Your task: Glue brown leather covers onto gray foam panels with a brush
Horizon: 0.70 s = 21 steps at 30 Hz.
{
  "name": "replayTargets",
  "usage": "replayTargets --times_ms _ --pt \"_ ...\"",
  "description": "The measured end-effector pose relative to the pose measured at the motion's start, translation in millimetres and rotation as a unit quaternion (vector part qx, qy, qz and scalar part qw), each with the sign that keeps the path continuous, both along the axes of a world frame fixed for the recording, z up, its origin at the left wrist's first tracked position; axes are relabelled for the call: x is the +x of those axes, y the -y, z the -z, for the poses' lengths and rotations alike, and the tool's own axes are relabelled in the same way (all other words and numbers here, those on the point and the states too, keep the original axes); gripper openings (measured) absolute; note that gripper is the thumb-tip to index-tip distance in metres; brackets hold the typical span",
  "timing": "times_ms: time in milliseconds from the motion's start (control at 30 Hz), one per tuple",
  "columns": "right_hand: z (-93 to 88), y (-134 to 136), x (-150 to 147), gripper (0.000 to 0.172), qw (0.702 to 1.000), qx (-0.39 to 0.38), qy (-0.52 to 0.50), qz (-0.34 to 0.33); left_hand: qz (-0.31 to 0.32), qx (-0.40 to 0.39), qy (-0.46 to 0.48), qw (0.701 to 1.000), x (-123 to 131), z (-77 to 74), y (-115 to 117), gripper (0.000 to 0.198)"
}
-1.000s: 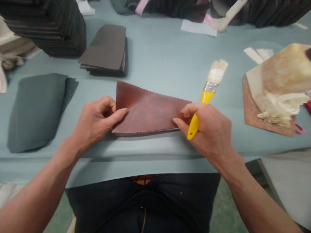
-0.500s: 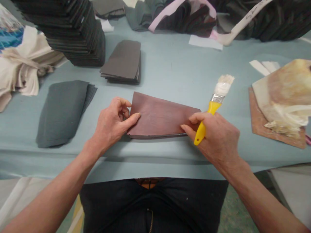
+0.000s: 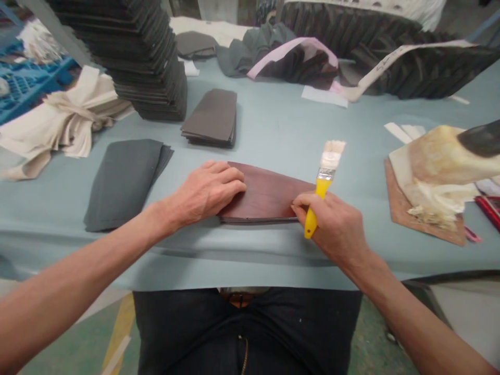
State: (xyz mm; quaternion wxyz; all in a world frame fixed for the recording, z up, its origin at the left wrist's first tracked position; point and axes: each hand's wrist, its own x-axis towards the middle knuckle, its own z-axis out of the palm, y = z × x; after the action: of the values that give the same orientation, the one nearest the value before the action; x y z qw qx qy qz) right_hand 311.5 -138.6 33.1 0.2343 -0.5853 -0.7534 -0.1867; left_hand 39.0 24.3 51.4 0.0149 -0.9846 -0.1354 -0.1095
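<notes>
A brown leather piece (image 3: 269,195) lies flat near the front edge of the pale blue table (image 3: 273,125). My left hand (image 3: 207,192) rests palm down on its left end, fingers stretched flat over it. My right hand (image 3: 336,226) is closed round the yellow handle of a paint brush (image 3: 324,177), whose whitish bristles point away from me. The right thumb and forefinger also touch the piece's right front corner.
A dark grey fabric stack (image 3: 125,179) lies at the left. A smaller dark stack (image 3: 213,117) and a tall pile of dark pieces (image 3: 136,52) stand behind. A glue-smeared board with a lump (image 3: 433,177) sits at the right. Cream cloth (image 3: 58,125) lies far left.
My left hand went from pinching the leather's left edge to lying flat on top of it. The view tilted up, showing more of the table's far side. The right hand keeps the brush.
</notes>
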Motion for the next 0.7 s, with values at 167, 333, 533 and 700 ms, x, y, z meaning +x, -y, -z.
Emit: replayTargets --times_ms 167,333,533,700 --pt "-2.1 -0.9 1.9 0.012 1.000 -0.022 -0.009 0.000 0.022 -0.021 -0.052 0.998 5.4 -9.8 -3.5 0.034" --pt "-2.0 -0.4 3.5 0.013 0.999 -0.040 -0.021 0.004 -0.031 -0.032 -0.056 0.997 13.0 -20.5 8.5 0.032" --pt "0.6 -1.4 4.5 0.013 0.999 -0.038 -0.029 0.002 -0.210 -0.005 -0.082 0.974 37.7 -22.5 41.6 0.054" --pt "3.1 -2.7 4.1 0.012 0.999 -0.028 -0.030 0.004 -0.247 0.026 -0.079 0.965 45.5 -14.3 49.3 0.056"
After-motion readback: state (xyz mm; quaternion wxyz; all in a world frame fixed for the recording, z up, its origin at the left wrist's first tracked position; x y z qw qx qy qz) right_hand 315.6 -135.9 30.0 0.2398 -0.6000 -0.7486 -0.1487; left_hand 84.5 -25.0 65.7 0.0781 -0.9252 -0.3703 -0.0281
